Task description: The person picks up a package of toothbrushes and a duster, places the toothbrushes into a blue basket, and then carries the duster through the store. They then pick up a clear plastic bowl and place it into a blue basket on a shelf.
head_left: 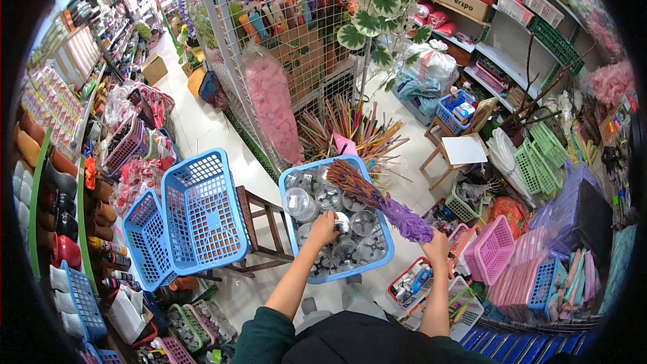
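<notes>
In the middle, a blue plastic basket [288, 192] holds several clear round jars [328, 197], which look like glass. Down among them is my left hand [323, 229], its fingers closed at a jar with a white part [342, 222]; the fingers partly hide it. My right hand [436, 248] grips a feather duster [381, 203] by its purple end. The duster's brown tip reaches up and left across the basket, over some of the jars.
Two blue baskets [232, 209] stand to the left, beside a wooden stool [263, 219]. Behind is a wire mesh rack [222, 47] with a bundle of sticks [357, 131] at its foot. At right are a pink basket [490, 249] and a small wooden chair [458, 148].
</notes>
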Available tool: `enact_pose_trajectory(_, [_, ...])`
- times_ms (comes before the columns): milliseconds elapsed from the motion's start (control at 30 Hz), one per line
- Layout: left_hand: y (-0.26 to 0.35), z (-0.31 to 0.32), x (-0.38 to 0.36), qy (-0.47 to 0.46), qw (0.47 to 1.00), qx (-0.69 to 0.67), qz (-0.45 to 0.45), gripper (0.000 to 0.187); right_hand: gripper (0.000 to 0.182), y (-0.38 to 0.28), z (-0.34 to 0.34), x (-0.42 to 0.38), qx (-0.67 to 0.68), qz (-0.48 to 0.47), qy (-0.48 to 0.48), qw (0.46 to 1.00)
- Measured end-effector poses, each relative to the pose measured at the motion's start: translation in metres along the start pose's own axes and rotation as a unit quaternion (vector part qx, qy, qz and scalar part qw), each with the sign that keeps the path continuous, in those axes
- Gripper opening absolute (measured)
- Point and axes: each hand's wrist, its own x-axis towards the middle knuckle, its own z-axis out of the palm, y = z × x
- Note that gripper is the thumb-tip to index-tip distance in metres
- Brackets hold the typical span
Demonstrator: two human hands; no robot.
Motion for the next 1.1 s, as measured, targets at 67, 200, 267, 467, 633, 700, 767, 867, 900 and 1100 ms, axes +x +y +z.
enact_pose_trajectory(67, [-0.011,0.007,0.002,0.020,0.999,-0.028,0.014,0.058,0.033,0.000,0.000,-0.004,-0.005,0.011,0.000,1.000])
enact_pose_trajectory(200, [-0.017,0.013,0.002,0.020,0.996,-0.086,0.024,0.054,0.036,-0.005,-0.005,-0.014,-0.007,0.017,0.003,1.000])
enact_pose_trajectory(267, [-0.019,0.010,0.006,-0.005,0.995,-0.097,0.024,0.051,0.036,-0.006,-0.007,-0.020,-0.009,0.019,0.007,1.000])
enact_pose_trajectory(467, [-0.021,0.002,0.003,-0.035,0.966,-0.255,0.000,0.049,0.035,-0.007,-0.019,-0.038,0.031,0.059,0.018,0.998])
enact_pose_trajectory(633, [-0.044,0.011,0.005,-0.009,0.887,-0.455,-0.080,0.052,0.036,-0.004,-0.020,-0.049,0.059,0.068,0.035,0.995])
enact_pose_trajectory(700, [-0.023,-0.023,-0.005,-0.003,0.840,-0.534,-0.096,0.050,0.036,-0.003,-0.020,-0.051,0.051,0.078,0.031,0.995])
enact_pose_trajectory(767, [-0.014,-0.042,-0.012,0.010,0.752,-0.649,-0.113,0.045,0.036,-0.010,-0.022,-0.051,0.043,0.084,0.026,0.995])
enact_pose_trajectory(867, [-0.018,-0.061,-0.020,0.021,0.632,-0.771,-0.078,0.044,0.038,-0.028,-0.028,-0.052,0.055,0.073,0.041,0.995])
enact_pose_trajectory(900, [-0.013,-0.072,-0.027,0.048,0.602,-0.794,-0.067,0.041,0.038,-0.035,-0.029,-0.052,0.057,0.073,0.041,0.995])
enact_pose_trajectory(1100, [-0.019,-0.120,-0.076,0.122,0.508,-0.853,0.001,0.040,0.033,-0.062,-0.013,-0.046,0.085,-0.030,0.069,0.994])
